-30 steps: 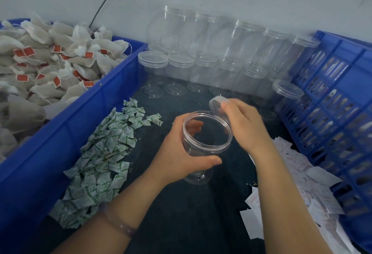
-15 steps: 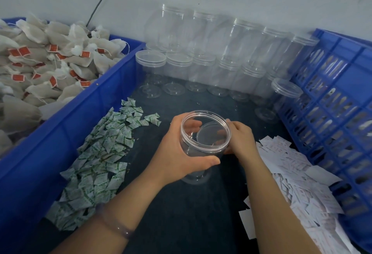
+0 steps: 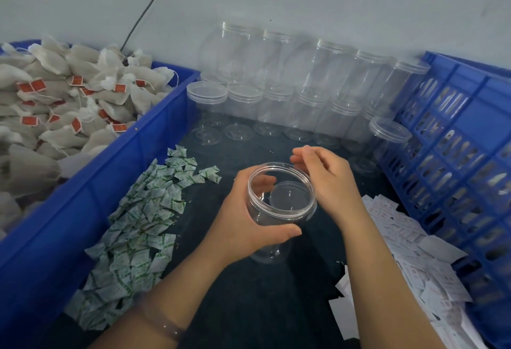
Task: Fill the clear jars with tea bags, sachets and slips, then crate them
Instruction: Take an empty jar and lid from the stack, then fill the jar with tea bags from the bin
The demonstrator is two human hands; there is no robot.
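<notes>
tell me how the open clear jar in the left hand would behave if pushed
Probably light: the open jar is empty clear plastic, and the left hand grips it round the wall. Its glossy wall looks smooth, so possibly slippery. Upright it should stand like the lidded jars behind; on its side the round body would likely roll.

The tea-bag bin [image 3: 110, 188] ran off the left edge, the crate [image 3: 481, 116] off the right, and both forearms were cut by the bottom edge. Print on the sachets [image 3: 143, 210] and slips [image 3: 401, 232] was too small to read. The far fingers of the left hand [image 3: 243, 227] showed only through the wall of the held jar [image 3: 280, 204]; a round clear disc within that outline could not be placed as inside or behind it.
</notes>
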